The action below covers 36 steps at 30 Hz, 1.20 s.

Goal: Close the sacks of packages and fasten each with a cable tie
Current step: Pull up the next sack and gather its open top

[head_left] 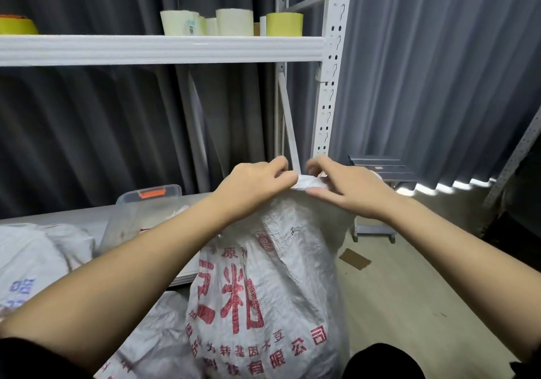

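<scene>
Gripping the gathered neck [307,183] of the white woven plastic sack with red printed characters [263,276], your left hand [251,183] and your right hand [345,186] sit either side of the bunched top, fingers curled and pinching the cloth between them. The sack stands upright on the pale floor [409,290] just in front of you, beside the front edge of the low grey shelf board [73,217], with the white metal rack post [328,85] behind it.

Treat the weave as soft but crinkly and rather slick: it folds readily yet likely springs open if you loosen the pinch. The body bulges, so it is probably full and fairly heavy; do not lift by the neck alone. Take hold low on the bunch, close to the bulge, so that a twisted tail stands clear above for a tie to bite on.

No cable tie can be made out here; whether one is hidden in your fingers cannot be told. You will likely need one hand to keep the neck squeezed while the other fetches it.

Other white sacks [32,255] lie at the left, and a clear plastic box with an orange latch [146,197] rests on the board.
</scene>
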Each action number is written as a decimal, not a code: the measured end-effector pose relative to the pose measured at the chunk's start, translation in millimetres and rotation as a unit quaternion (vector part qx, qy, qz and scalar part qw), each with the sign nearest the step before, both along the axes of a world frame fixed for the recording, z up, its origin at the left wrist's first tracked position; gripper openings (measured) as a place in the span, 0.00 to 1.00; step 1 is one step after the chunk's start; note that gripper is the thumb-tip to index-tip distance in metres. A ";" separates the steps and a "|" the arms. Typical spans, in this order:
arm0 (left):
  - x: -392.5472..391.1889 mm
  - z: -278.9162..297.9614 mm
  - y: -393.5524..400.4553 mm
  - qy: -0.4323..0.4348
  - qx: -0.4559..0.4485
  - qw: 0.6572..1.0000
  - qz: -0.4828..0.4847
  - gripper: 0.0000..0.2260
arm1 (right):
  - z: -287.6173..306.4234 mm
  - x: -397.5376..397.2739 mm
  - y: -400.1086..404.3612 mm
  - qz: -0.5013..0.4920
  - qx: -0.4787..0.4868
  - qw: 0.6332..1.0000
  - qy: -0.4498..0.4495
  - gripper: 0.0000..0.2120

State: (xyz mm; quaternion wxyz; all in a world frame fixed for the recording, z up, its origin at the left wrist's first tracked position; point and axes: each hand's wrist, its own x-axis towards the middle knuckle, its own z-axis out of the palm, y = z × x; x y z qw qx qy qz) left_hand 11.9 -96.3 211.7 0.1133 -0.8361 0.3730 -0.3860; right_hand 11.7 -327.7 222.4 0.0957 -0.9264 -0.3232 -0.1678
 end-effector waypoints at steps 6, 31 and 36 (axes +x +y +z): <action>-0.1 -0.3 -4.2 0.058 -0.043 0.997 -0.001 0.11 | -4.8 1.9 17.7 0.004 -0.076 0.997 -0.014 0.12; -8.9 -2.8 7.0 0.013 0.009 1.000 -0.003 0.10 | -8.5 -4.4 27.4 0.023 -0.035 0.998 0.038 0.16; -14.0 -4.4 20.3 0.355 -0.132 0.921 0.094 0.13 | -23.2 0.4 12.3 -0.012 -0.137 0.974 -0.181 0.27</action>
